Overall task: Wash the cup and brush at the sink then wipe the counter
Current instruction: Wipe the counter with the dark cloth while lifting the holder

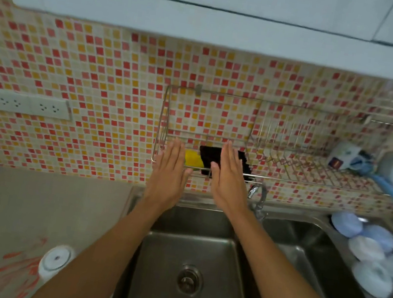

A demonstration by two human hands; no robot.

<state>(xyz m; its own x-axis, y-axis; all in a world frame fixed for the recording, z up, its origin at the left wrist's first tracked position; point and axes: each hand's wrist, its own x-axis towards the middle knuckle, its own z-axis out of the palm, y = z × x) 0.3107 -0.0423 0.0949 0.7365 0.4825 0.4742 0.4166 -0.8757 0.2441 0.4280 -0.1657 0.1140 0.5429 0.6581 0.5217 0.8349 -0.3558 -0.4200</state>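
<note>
While both hands hover open and empty, the cup lies far right.

Both hands are raised flat above the sink, fingers straight and empty: the left hand at 11 o'clock, the right hand at 1. Behind them a wire rack holds a yellow sponge, a cup and a blue brush at 2 o'clock.
</note>
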